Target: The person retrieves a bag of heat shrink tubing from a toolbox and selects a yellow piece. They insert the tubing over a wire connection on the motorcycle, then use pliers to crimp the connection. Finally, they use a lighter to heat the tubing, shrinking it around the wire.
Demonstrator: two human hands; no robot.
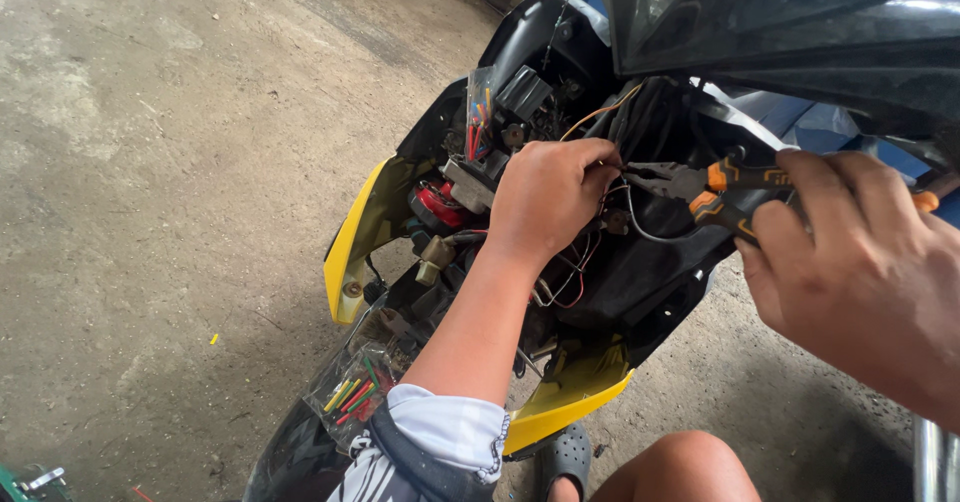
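The front of a scooter (370,222) stands with its cover off, black and yellow panels around a tangle of wires (580,272). My left hand (548,197) reaches into the wiring and pinches a thin wire near the middle. My right hand (860,262) grips orange-and-black pliers (700,184), whose jaws point left and meet the wire right at my left fingertips. A red round part (438,205) sits just left of my left hand.
Two clear bags of coloured tubing pieces lie on the scooter, one at top (480,112), one near my sleeve (350,392). Bare concrete floor (150,162) spreads to the left. My knee (690,467) and a dark sandal (568,457) are below.
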